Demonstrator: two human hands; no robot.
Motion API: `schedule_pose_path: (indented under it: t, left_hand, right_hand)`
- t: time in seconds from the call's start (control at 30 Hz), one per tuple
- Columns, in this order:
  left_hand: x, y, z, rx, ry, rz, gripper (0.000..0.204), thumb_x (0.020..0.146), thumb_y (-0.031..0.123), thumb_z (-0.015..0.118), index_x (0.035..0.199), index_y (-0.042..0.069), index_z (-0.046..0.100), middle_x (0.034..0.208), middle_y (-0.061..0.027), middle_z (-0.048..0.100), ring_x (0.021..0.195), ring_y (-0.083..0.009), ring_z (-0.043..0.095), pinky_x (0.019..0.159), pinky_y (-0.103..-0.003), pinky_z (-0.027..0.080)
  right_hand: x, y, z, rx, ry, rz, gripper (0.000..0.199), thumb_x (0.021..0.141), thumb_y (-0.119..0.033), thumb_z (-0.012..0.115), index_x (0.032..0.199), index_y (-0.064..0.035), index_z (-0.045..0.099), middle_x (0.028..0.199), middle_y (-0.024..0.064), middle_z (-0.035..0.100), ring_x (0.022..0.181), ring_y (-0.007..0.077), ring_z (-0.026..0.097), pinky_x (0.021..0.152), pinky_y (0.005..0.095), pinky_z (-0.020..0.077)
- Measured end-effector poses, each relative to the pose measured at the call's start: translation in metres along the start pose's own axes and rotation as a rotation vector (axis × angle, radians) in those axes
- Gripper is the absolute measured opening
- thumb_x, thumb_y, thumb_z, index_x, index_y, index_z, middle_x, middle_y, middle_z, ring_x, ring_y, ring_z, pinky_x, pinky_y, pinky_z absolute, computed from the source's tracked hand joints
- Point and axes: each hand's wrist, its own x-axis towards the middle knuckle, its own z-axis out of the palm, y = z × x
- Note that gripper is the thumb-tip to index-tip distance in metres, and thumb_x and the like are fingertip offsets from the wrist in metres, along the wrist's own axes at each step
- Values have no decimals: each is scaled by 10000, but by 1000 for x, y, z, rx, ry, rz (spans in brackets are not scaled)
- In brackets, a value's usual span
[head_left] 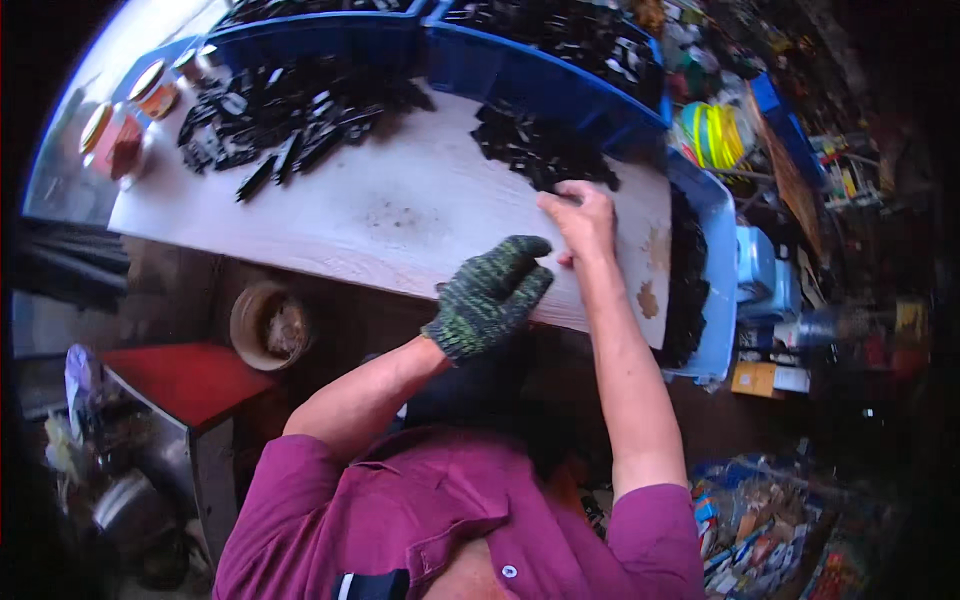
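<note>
Gloved left hand point(490, 298) curls narrow, bare right hand point(587, 222) at its 1 o'clock bends narrow, any hold unclear in both; small pile of black pieces point(540, 150) lies at the latter's 11 o'clock, where hasty pulling could scatter it across white board point(330, 222).

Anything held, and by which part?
Left gloved hand: nothing visible. Bare right hand: at the small pile of black pieces; any grip can't be told.
</note>
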Motion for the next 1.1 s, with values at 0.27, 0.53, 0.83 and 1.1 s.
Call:
schedule_pose_path:
  t: [0.27, 0.53, 0.83, 1.1]
  left_hand:
    - [15, -13, -4, 122, 110, 107, 322, 894, 91, 648, 1214, 68, 616, 1124, -141, 637, 975, -271, 658, 856, -352, 525]
    - [49, -29, -16, 303, 25, 302, 297, 853, 126, 634, 1146, 77, 639, 1100, -168, 658, 1007, -366, 634, 851, -424, 519]
    - [52, -25, -9, 279, 129, 120, 223, 906, 211, 608, 1070, 73, 670, 958, -157, 698, 870, -374, 669, 760, -433, 532]
    - [63, -30, -18, 252, 166, 19, 255, 895, 271, 607, 999, 48, 676, 907, -174, 700, 850, -356, 680, 754, -444, 525]
  right_hand:
    - [-4, 10, -6, 196, -109, 79, 326, 832, -287, 724, 970, 7, 693, 744, 79, 644, 485, 159, 567, 385, 305, 479]
    - [-32, 26, -10, 650, -449, -26, 274, 927, -301, 650, 798, -70, 579, 460, -11, 425, 343, 89, 372, 355, 277, 426]
    - [-44, 31, 6, 605, -212, -53, 324, 904, -338, 706, 877, -17, 680, 514, -54, 463, 391, 43, 364, 379, 232, 269]
    - [-54, 26, 15, 658, -178, -123, 311, 918, -311, 692, 1001, -12, 688, 555, -58, 472, 396, 45, 358, 384, 233, 308]
